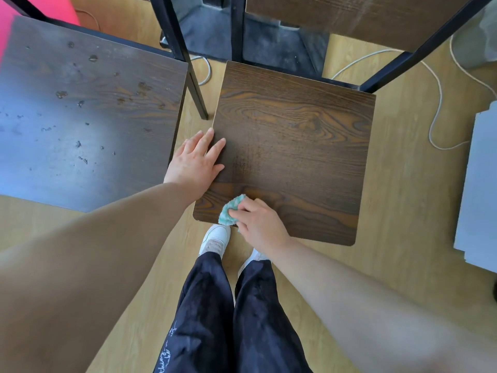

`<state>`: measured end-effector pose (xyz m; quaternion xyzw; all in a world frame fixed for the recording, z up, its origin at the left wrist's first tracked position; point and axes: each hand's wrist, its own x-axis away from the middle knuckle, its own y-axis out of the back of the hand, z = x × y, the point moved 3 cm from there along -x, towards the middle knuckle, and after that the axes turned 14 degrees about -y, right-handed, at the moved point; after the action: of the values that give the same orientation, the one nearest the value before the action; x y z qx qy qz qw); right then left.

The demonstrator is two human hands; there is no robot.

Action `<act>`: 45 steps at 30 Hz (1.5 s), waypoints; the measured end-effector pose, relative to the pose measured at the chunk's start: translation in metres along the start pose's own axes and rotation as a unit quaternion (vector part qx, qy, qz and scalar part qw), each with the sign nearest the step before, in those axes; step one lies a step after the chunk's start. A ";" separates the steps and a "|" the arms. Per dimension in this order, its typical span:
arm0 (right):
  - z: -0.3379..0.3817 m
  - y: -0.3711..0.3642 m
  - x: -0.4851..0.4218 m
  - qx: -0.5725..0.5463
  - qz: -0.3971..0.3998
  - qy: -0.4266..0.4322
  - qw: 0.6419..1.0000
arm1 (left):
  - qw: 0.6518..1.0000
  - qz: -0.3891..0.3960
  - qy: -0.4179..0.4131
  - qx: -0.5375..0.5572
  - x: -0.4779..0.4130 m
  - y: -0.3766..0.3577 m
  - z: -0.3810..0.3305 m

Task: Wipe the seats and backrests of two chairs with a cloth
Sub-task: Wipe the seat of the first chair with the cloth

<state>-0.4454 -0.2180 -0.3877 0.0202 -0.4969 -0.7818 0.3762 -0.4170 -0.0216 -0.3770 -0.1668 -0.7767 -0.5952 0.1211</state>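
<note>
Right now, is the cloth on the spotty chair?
No, the right hand holds the cloth on the other chair, near its front corner.

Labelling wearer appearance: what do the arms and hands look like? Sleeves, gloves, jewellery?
Left hand and right hand are bare: no gloves, rings, watch or bracelets visible. Forearms are uncovered, with no sleeve in view. Below are dark trousers with pale lettering and white shoes.

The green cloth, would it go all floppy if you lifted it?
Probably floppy: the cloth is scrunched into a wad in the right hand, so it would likely droop. It looks small and fluffy, so probably very light. Its fuzzy surface should likely grip rather than slide on the smooth seat.
</note>
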 end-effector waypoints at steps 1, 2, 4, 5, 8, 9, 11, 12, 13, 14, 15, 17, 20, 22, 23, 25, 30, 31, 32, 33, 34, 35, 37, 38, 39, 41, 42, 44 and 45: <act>0.000 -0.002 0.003 -0.001 0.002 0.000 1.000 | 1.000 0.000 -0.001 -0.001 0.000 0.001 -0.001; 0.000 -0.003 0.006 -0.003 0.008 -0.001 1.000 | 1.000 0.000 -0.001 -0.002 0.000 0.001 -0.001; 0.000 -0.005 0.010 -0.002 0.036 0.003 0.999 | 1.000 0.003 -0.001 -0.004 0.000 0.003 -0.003; 0.000 -0.006 0.012 0.003 0.058 0.007 0.998 | 1.000 0.005 0.000 -0.007 0.001 0.004 -0.004; 0.000 -0.005 0.017 0.029 0.139 0.010 0.990 | 1.000 0.005 -0.001 -0.010 0.001 0.010 -0.006; 0.000 -0.003 0.019 0.037 0.171 0.008 0.985 | 1.000 0.004 -0.002 -0.009 0.000 0.013 -0.008; 0.000 0.001 0.027 0.053 0.218 -0.002 0.975 | 1.000 0.005 -0.005 -0.008 0.000 0.017 -0.011; 0.000 0.005 0.032 0.053 0.226 -0.012 0.973 | 1.000 0.006 -0.007 -0.010 0.000 0.020 -0.013; -0.001 0.009 0.036 0.047 0.226 -0.025 0.973 | 1.000 0.008 -0.008 -0.012 0.000 0.021 -0.015; -0.002 0.014 0.039 0.033 0.218 -0.041 0.975 | 1.000 0.010 -0.008 -0.015 0.001 0.024 -0.018; -0.003 0.019 0.041 0.015 0.208 -0.060 0.976 | 1.000 0.014 -0.006 -0.016 0.002 0.025 -0.020; -0.009 0.039 0.040 -0.027 0.167 -0.109 0.980 | 1.000 0.022 -0.003 -0.019 0.002 0.031 -0.025; -0.022 0.087 0.029 -0.139 0.060 -0.178 0.972 | 0.999 0.035 -0.002 -0.026 -0.001 0.045 -0.034; -0.029 0.123 0.018 -0.198 0.001 -0.215 0.956 | 0.999 0.035 0.003 -0.019 -0.005 0.054 -0.038; -0.033 0.141 0.011 -0.218 -0.021 -0.234 0.947 | 0.999 0.032 0.007 -0.014 -0.007 0.059 -0.040; -0.039 0.172 -0.004 -0.265 -0.051 -0.266 0.925 | 1.000 0.025 0.015 -0.004 -0.011 0.070 -0.043; -0.045 0.221 -0.037 -0.375 -0.051 -0.320 0.869 | 0.996 0.001 0.018 0.093 -0.028 0.098 -0.060; -0.046 0.225 -0.041 -0.385 -0.049 -0.323 0.863 | 0.994 -0.011 0.003 0.109 -0.032 0.103 -0.065; -0.047 0.229 -0.044 -0.392 -0.048 -0.324 0.860 | 0.992 -0.024 -0.011 0.125 -0.035 0.108 -0.071; -0.048 0.230 -0.047 -0.397 -0.049 -0.324 0.857 | 0.988 -0.037 -0.017 0.149 -0.037 0.112 -0.077; -0.048 0.231 -0.050 -0.404 -0.049 -0.325 0.854 | 0.981 -0.049 -0.013 0.188 -0.040 0.116 -0.083; -0.049 0.231 -0.051 -0.411 -0.049 -0.325 0.850 | 0.969 -0.062 0.000 0.240 -0.043 0.121 -0.089; -0.048 0.230 -0.053 -0.419 -0.054 -0.321 0.848 | 0.933 -0.085 0.037 0.347 -0.049 0.128 -0.102; -0.048 0.230 -0.053 -0.421 -0.058 -0.319 0.847 | 0.918 -0.096 0.050 0.382 -0.052 0.131 -0.108; -0.048 0.229 -0.052 -0.425 -0.062 -0.319 0.845 | 0.907 -0.105 0.058 0.404 -0.056 0.132 -0.113; -0.048 0.225 -0.051 -0.437 -0.065 -0.325 0.836 | 0.894 -0.114 0.070 0.428 -0.061 0.131 -0.119; -0.049 0.223 -0.051 -0.436 -0.064 -0.330 0.835 | 0.890 -0.112 0.078 0.435 -0.062 0.129 -0.121; -0.051 0.220 -0.050 -0.419 -0.064 -0.332 0.843 | 0.883 -0.108 0.096 0.446 -0.064 0.125 -0.121; -0.052 0.218 -0.050 -0.408 -0.063 -0.331 0.849 | 0.882 -0.106 0.104 0.447 -0.065 0.123 -0.121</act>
<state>-0.2647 -0.2759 -0.2585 -0.3635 -0.2259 -0.8966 0.1140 -0.3095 -0.1167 -0.2617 0.0512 -0.9562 -0.2081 0.1992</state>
